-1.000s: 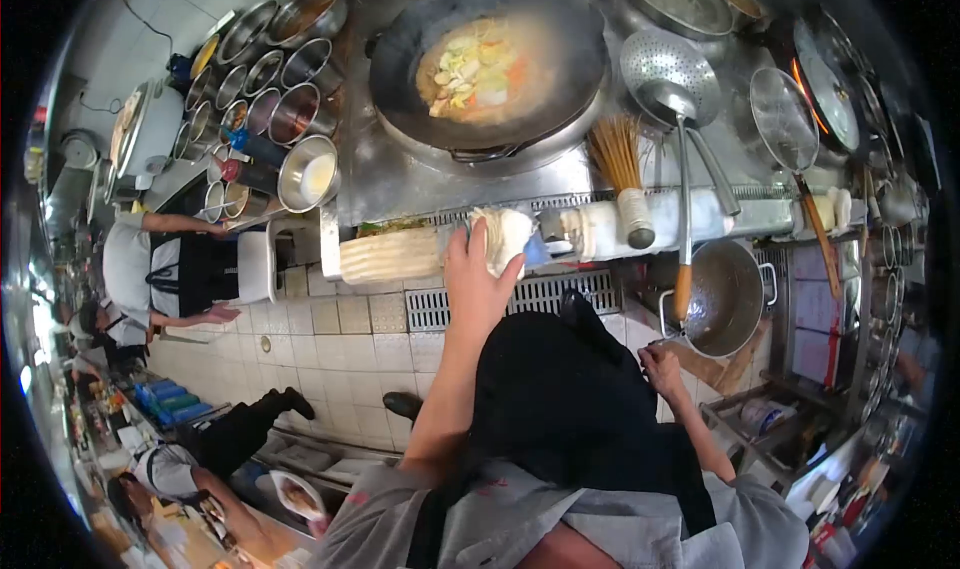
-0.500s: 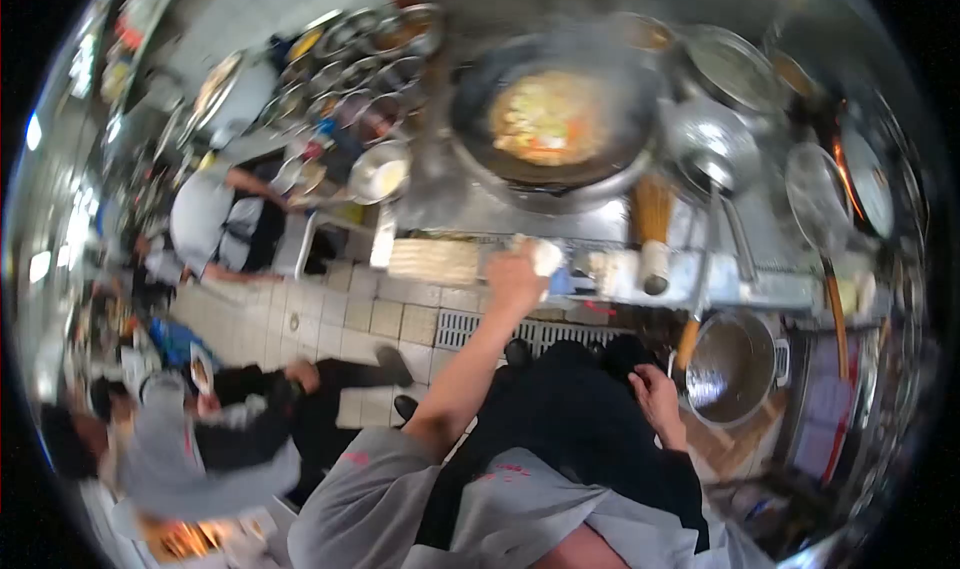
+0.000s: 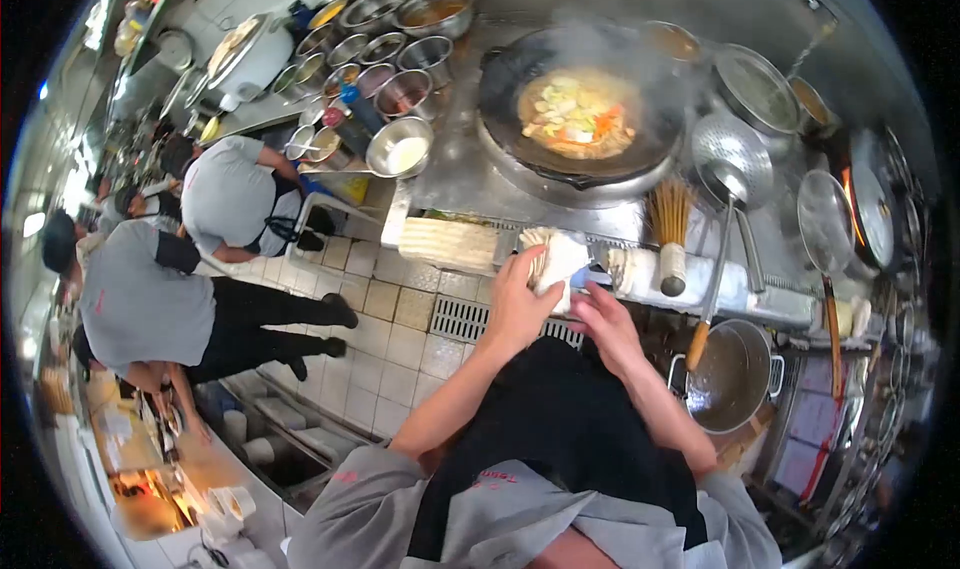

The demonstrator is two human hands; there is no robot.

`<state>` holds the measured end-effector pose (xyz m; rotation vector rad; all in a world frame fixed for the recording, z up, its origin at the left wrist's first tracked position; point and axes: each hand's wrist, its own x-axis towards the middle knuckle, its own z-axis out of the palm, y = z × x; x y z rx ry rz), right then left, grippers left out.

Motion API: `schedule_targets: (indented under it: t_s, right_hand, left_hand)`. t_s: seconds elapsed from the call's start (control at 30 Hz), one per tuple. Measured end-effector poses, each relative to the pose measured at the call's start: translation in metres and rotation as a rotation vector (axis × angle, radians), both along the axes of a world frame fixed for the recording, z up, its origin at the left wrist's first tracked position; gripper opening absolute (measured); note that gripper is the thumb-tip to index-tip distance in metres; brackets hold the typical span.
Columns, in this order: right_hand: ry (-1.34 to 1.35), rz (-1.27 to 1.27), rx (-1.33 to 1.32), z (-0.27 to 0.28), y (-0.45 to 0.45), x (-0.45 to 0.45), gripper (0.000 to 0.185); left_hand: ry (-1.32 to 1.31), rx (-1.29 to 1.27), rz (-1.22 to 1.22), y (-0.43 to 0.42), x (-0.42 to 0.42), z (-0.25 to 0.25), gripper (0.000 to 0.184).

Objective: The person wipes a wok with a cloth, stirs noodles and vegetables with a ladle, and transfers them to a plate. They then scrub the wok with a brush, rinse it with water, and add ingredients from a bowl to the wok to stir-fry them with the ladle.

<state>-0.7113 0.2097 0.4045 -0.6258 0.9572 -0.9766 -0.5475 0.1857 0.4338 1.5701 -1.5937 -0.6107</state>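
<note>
At the front edge of the stove, my left hand [image 3: 520, 304] is wrapped round a folded white cloth [image 3: 562, 265]. My right hand [image 3: 606, 321] is close to the cloth's right side, fingers apart and slightly curled; whether its fingertips touch the cloth is unclear. Behind them a black wok [image 3: 505, 79] holds steaming food [image 3: 578, 117] with pale and orange pieces. Left of the cloth lies a folded, striped cream cloth [image 3: 448, 243]. To its right are a bamboo brush [image 3: 671, 231] and a ladle [image 3: 712, 299] with a wooden handle.
Several metal containers [image 3: 403, 94] stand at the back left. A perforated strainer [image 3: 733, 154] rests right of the wok. A large pot [image 3: 728, 379] sits low at the right. Co-workers [image 3: 150, 289] stand at the left, near a counter with trays.
My right hand has risen from beside the pot to the cloth. My left hand stays on the cloth. The view has shifted left, and a co-worker at the left has moved.
</note>
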Motion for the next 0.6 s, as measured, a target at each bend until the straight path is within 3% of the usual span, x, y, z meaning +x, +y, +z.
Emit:
schedule_targets:
  t_s: [0.1, 0.2, 0.23, 0.33, 0.37, 0.43, 0.47, 0.5, 0.53, 0.57, 0.6]
  right_hand:
    - [-0.01, -0.074, -0.064, 0.002, -0.01, 0.03, 0.038]
    - [0.132, -0.008, -0.095, 0.009, -0.008, 0.025, 0.031]
    - [0.257, -0.002, -0.163, 0.017, -0.006, 0.024, 0.029]
    - [0.217, 0.042, -0.214, 0.057, 0.003, 0.027, 0.031]
    - [0.138, 0.013, -0.252, 0.064, 0.006, 0.033, 0.031]
    - [0.223, 0.041, -0.355, 0.071, 0.008, 0.039, 0.033]
    - [0.268, 0.055, -0.407, 0.072, 0.006, 0.04, 0.034]
    - [0.554, 0.122, -0.491, 0.069, 0.001, 0.032, 0.04]
    - [0.658, 0.097, -0.547, 0.07, 0.003, 0.029, 0.041]
    - [0.764, 0.073, -0.605, 0.074, 0.005, 0.027, 0.042]
    - [0.869, 0.047, -0.663, 0.078, 0.006, 0.024, 0.044]
  left_hand:
    - [0.008, 0.016, -0.107, 0.027, -0.003, 0.001, 0.057]
    - [0.365, 0.126, -0.185, 0.038, 0.009, -0.003, 0.063]
    - [0.544, 0.129, -0.195, 0.041, 0.017, -0.007, 0.069]
    - [1.131, 0.151, -0.092, 0.035, 0.033, -0.013, 0.063]
    - [1.378, 0.307, -0.163, 0.032, 0.036, -0.014, 0.062]
    - [1.863, 0.639, -0.308, 0.027, 0.039, -0.014, 0.063]
    - [1.906, 0.619, -0.426, 0.022, 0.039, -0.018, 0.063]
    - [1.946, 0.602, -0.544, 0.019, 0.04, -0.023, 0.062]
    - [1.982, 0.586, -0.664, 0.018, 0.04, -0.029, 0.062]
    - [1.66, 0.623, -0.475, 0.019, 0.044, -0.033, 0.053]
    - [1.587, 0.649, -0.458, 0.017, 0.046, -0.03, 0.051]
